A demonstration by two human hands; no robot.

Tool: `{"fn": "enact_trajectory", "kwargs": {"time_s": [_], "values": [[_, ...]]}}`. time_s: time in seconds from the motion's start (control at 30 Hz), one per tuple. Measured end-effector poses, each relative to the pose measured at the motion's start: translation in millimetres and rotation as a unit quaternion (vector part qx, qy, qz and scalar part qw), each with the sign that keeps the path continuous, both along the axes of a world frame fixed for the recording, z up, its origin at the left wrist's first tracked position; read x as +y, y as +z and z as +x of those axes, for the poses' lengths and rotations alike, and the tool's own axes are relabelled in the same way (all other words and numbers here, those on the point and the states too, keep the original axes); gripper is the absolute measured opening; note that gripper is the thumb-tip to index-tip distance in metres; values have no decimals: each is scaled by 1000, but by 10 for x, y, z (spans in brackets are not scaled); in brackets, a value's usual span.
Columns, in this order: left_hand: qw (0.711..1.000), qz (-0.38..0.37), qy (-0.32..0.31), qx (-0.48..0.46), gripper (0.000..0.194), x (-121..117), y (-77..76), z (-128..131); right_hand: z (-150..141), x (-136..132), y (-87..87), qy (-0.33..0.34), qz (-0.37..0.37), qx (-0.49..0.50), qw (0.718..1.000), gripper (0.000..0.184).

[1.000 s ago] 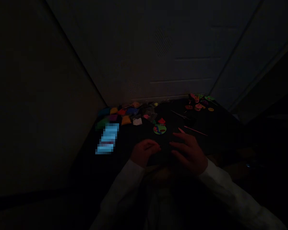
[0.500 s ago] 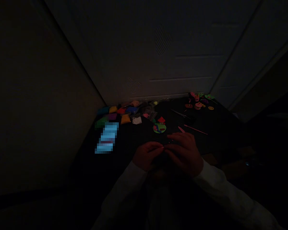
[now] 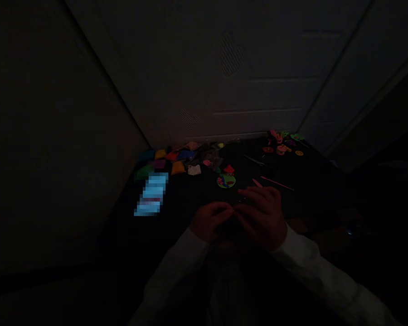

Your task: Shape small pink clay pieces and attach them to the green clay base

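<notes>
In dim light my left hand (image 3: 209, 221) is closed in a pinch, its fingertips meeting those of my right hand (image 3: 263, 217). Whatever sits between the fingertips is too small and dark to name. My right thumb and forefinger are pinched too, while its other fingers spread forward over the dark table (image 3: 190, 194). Just beyond the hands lies a round green clay disc (image 3: 226, 181) with small coloured shapes on it and a red-capped figure (image 3: 229, 170) at its back edge. Tiny light bits lie near my right fingertips.
Bags of coloured clay (image 3: 177, 168) line the back left, with a bright pixelated screen (image 3: 152, 194) before them. Scissors (image 3: 254, 160), a pink blade-shaped tool (image 3: 257, 183) and a thin pink stick (image 3: 277, 183) lie right. Small clay figures (image 3: 281, 149) stand back right, near the white panel (image 3: 258, 97).
Both hands stay together with barely any movement; the fingertips shift very slightly to the right. A reddish speck visible at the fingertips before is harder to see now.
</notes>
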State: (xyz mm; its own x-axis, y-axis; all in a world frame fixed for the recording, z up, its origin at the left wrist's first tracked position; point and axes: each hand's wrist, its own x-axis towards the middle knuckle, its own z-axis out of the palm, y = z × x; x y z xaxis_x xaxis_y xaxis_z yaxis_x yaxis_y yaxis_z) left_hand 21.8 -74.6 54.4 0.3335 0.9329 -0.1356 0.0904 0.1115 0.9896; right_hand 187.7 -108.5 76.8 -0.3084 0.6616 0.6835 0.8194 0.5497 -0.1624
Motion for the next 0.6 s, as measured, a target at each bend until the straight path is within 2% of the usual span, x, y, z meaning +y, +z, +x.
{"fn": "enact_trajectory", "kwargs": {"time_s": [0.4, 0.6], "values": [[999, -36, -17, 24, 20, -5, 30, 25, -19, 19, -44, 6, 2, -11, 1000, 12], [997, -11, 61, 52, 21, 100, -36, -88, 70, 40, -56, 9, -54, 84, 995, 9]]}}
